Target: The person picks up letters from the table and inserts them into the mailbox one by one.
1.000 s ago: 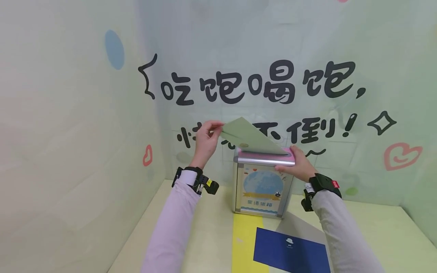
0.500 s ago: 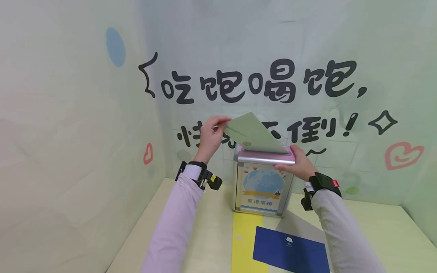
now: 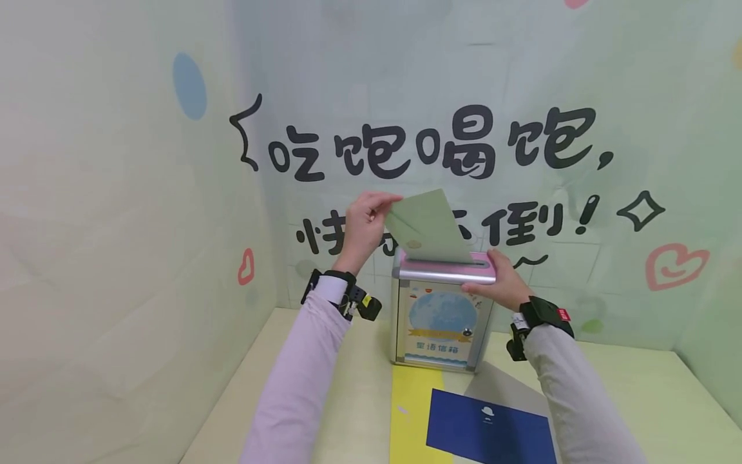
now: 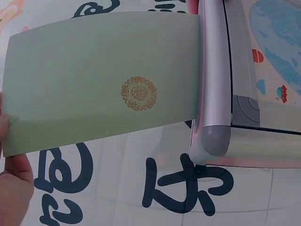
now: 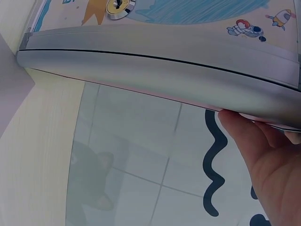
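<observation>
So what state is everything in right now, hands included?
green envelope: tilted, lower end in the slot, most of it out
letter box: upright on the table
front door: shut
lock: no key seen; locked or not, can't tell
blue envelope: lying flat, partly over the yellow strip
left hand: pinching the outer end of the green envelope
right hand: gripping the top edge of the letter box

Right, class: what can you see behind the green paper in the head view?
Behind the green paper is the wall with black lettering. Part of the lower line is covered and cannot be read there.
</observation>
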The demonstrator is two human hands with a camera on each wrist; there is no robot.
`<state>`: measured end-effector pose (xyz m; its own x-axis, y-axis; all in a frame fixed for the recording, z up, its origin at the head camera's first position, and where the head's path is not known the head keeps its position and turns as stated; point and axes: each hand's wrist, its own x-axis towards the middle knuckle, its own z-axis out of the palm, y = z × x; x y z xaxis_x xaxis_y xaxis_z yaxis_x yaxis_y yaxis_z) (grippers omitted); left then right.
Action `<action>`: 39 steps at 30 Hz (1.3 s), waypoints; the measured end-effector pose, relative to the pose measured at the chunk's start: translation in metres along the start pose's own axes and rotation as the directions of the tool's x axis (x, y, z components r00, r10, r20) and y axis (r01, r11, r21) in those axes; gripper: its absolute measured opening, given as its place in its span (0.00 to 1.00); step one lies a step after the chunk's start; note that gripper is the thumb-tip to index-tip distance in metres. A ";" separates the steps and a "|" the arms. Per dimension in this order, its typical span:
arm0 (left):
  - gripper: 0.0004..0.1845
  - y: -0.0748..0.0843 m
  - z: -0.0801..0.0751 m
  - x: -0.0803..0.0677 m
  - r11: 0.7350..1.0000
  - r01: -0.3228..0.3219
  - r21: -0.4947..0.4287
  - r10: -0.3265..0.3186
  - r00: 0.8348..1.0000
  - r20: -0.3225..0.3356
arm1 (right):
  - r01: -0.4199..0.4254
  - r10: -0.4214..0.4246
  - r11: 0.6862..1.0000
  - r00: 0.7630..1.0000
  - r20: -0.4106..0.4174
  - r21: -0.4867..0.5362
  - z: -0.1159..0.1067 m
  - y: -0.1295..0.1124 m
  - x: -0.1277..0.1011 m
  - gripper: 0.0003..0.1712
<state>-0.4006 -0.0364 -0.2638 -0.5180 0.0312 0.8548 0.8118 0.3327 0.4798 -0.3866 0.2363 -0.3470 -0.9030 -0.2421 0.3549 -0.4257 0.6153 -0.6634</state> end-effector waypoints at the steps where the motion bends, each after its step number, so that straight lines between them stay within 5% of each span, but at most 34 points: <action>1: 0.10 0.000 0.002 0.000 1.000 -0.005 0.000 0.005 1.000 0.007 | -0.003 0.003 1.000 1.000 -0.001 -0.002 0.000 0.000 0.000 0.40; 23: 0.13 -0.001 0.038 -0.008 0.994 -0.052 0.096 0.031 0.979 0.202 | -0.014 0.014 1.000 1.000 -0.017 -0.026 -0.003 0.005 0.004 0.42; 39: 0.12 -0.014 0.058 -0.013 0.970 -0.023 0.243 -0.062 0.940 0.336 | -0.019 0.019 1.000 1.000 -0.010 -0.004 0.002 0.011 0.005 0.43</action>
<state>-0.4206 0.0133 -0.2934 -0.6275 0.3250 0.7076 0.7337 0.5510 0.3976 -0.3959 0.2405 -0.3542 -0.9102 -0.2228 0.3491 -0.4084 0.6230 -0.6672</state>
